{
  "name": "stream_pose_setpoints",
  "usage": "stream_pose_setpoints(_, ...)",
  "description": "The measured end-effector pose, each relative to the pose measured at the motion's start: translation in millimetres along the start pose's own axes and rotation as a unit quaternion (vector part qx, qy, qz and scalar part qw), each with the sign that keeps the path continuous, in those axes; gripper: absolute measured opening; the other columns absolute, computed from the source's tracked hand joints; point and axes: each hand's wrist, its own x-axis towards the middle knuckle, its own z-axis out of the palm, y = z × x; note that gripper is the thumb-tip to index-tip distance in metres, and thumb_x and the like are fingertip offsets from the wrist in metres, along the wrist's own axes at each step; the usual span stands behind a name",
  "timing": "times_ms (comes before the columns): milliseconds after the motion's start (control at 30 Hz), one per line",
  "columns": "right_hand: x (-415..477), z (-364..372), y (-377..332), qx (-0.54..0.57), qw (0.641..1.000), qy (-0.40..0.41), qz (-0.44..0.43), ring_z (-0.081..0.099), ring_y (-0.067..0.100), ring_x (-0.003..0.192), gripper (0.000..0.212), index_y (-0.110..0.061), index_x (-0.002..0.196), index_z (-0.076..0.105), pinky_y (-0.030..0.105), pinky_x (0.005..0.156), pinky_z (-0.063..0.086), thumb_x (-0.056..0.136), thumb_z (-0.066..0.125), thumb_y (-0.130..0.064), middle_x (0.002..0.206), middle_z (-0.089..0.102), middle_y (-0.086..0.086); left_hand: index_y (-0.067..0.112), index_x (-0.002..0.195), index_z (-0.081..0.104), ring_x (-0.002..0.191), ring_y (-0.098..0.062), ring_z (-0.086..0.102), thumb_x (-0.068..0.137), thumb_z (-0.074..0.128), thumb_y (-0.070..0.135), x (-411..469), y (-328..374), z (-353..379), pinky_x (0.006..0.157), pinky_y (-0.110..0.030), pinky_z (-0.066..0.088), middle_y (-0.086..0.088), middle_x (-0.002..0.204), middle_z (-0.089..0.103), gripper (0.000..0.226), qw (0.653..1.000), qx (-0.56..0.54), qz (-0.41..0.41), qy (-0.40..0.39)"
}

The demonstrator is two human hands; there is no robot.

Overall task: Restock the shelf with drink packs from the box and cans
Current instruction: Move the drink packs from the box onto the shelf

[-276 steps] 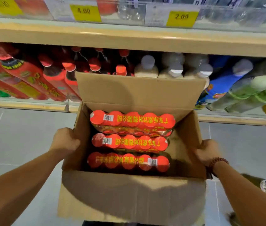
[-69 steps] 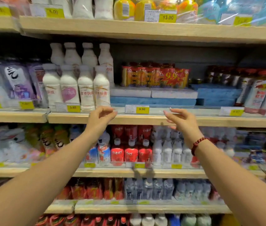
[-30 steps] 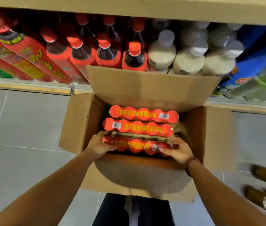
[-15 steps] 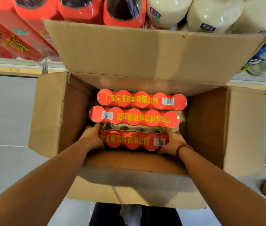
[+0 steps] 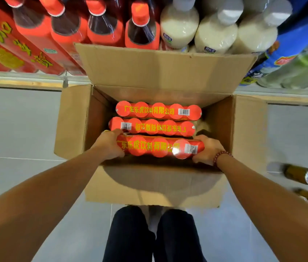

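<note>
An open cardboard box (image 5: 247, 129) stands on the floor below me, its flaps spread. Inside lie three red shrink-wrapped drink packs with yellow lettering. The nearest drink pack (image 5: 158, 147) is raised above the other two, level with the box's rim. My left hand (image 5: 108, 145) grips its left end and my right hand (image 5: 207, 149), with a bead bracelet at the wrist, grips its right end. The middle pack (image 5: 152, 127) and the far pack (image 5: 157, 110) lie flat in the box.
The bottom shelf (image 5: 21, 83) runs behind the box, filled with red-capped bottles (image 5: 141, 29), white bottles (image 5: 215, 35) and blue and green bottles at right. Two brown bottles (image 5: 298, 173) lie on the grey tiled floor at right. My dark trouser legs (image 5: 149, 235) are below the box.
Both hands have closed on the ends of the nearest pack and lifted it up from its place in the box. The camera has pulled back slightly.
</note>
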Motion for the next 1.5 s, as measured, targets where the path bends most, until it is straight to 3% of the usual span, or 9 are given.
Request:
stream_pose_setpoints(300, -127.8, -94.7, -21.8, 0.0, 1.0, -0.014, -0.02, 0.053, 0.027, 0.115, 0.065, -0.01, 0.129, 0.049, 0.024, 0.088, 0.041, 0.071, 0.077, -0.016, 0.125, 0.057, 0.01, 0.015, 0.131, 0.051, 0.114, -0.027, 0.053, 0.062, 0.084, 0.029, -125.2, 53.3, -102.1, 0.086, -0.024, 0.041, -0.009, 0.123, 0.059, 0.078, 0.998, 0.029, 0.062, 0.007)
stream_pose_setpoints(400, -183.0, -135.4, -38.4, -0.015, 0.998, -0.044, -0.044, 0.059, 0.021, 0.08, 0.051, -0.011, 0.106, 0.058, 0.01, 0.06, 0.046, 0.06, 0.078, -0.019, 0.091, 0.064, 0.003, 0.018, 0.129, 0.054, 0.11, -0.026, 0.056, 0.054, 0.085, 0.039, -177.0, 71.6, -148.0, 0.091, -0.031, 0.048, -0.007, 0.119, 0.062, 0.084, 0.995, 0.06, 0.075, 0.001)
stream_pose_setpoints(500, -222.1, -178.2, -43.8, -0.015, 1.0, -0.015, -0.014, 0.053, 0.017, 0.049, 0.036, -0.017, 0.085, 0.062, 0.022, 0.044, 0.047, 0.055, 0.08, -0.016, 0.058, 0.061, -0.001, 0.016, 0.118, 0.059, 0.086, -0.022, 0.061, 0.055, 0.085, 0.032, -233.4, 92.3, -201.5, 0.066, -0.026, 0.051, -0.003, 0.096, 0.064, 0.071, 0.994, 0.067, 0.088, 0.008)
stream_pose_setpoints(600, -193.5, -223.7, -1.3, -0.066, 0.997, -0.039, -0.015, 0.056, 0.014, 0.056, 0.046, -0.015, 0.081, 0.069, 0.015, 0.036, 0.044, 0.038, 0.078, -0.031, 0.065, 0.07, 0.002, 0.012, 0.1, 0.064, 0.062, -0.021, 0.06, 0.048, 0.085, 0.025, -297.5, 115.0, -258.8, 0.05, -0.027, 0.05, -0.003, 0.074, 0.064, 0.057, 0.994, 0.046, 0.099, 0.012)
stream_pose_setpoints(733, -369.3, -292.5, -81.0, -0.023, 0.997, -0.013, -0.074, 0.059, 0.015, 0.055, 0.039, -0.014, 0.091, 0.064, 0.024, 0.05, 0.051, 0.057, 0.083, -0.017, 0.073, 0.069, 0.006, 0.015, 0.084, 0.063, 0.058, -0.023, 0.06, 0.036, 0.08, 0.033, -381.8, 134.8, -327.6, 0.05, -0.034, 0.056, -0.002, 0.065, 0.064, 0.054, 0.99, 0.056, 0.121, 0.049)
stream_pose_setpoints(1000, -570.4, -380.3, -148.3, -0.027, 0.982, 0.107, -0.153, 0.061, 0.013, 0.068, 0.06, -0.021, 0.077, 0.062, 0.026, 0.059, 0.051, 0.02, 0.074, -0.038, 0.069, 0.066, -0.009, 0.016, 0.088, 0.068, 0.067, -0.018, 0.061, 0.026, 0.079, 0.037, -527.2, 149.9, -424.2, 0.062, -0.029, 0.048, -0.005, 0.077, 0.067, 0.067, 0.969, -0.041, 0.208, 0.127)
stream_pose_setpoints(1133, -647.9, -411.5, -170.2, 0.003, 0.967, 0.176, -0.183, 0.063, 0.018, 0.081, 0.065, -0.014, 0.087, 0.066, 0.034, 0.076, 0.057, 0.025, 0.081, -0.029, 0.084, 0.067, 0.0, 0.017, 0.084, 0.068, 0.061, -0.017, 0.063, 0.026, 0.083, 0.033, -592.6, 156.0, -469.1, 0.057, -0.027, 0.05, -0.004, 0.071, 0.068, 0.062, 0.944, -0.107, 0.248, 0.191)
stream_pose_setpoints(1333, -732.6, -452.5, -189.7, 0.078, 0.926, 0.291, -0.228, 0.057, 0.02, 0.051, 0.053, -0.006, 0.086, 0.067, 0.026, 0.049, 0.047, 0.04, 0.085, -0.027, 0.057, 0.064, 0.004, 0.016, 0.09, 0.07, 0.059, -0.013, 0.057, 0.015, 0.085, 0.037, -671.8, 164.3, -528.8, 0.05, -0.022, 0.044, -0.006, 0.074, 0.066, 0.079, 0.873, -0.199, 0.334, 0.296)
stream_pose_setpoints(1500, -775.4, -488.7, -198.0, 0.135, 0.872, 0.354, -0.309, 0.06, 0.012, 0.058, 0.051, -0.01, 0.078, 0.071, 0.018, 0.049, 0.047, 0.032, 0.083, -0.028, 0.063, 0.066, -0.001, 0.01, 0.088, 0.073, 0.077, -0.014, 0.057, 0.006, 0.085, 0.054, -717.5, 184.2, -570.3, 0.059, -0.025, 0.038, -0.003, 0.078, 0.069, 0.094, 0.804, -0.25, 0.392, 0.371)
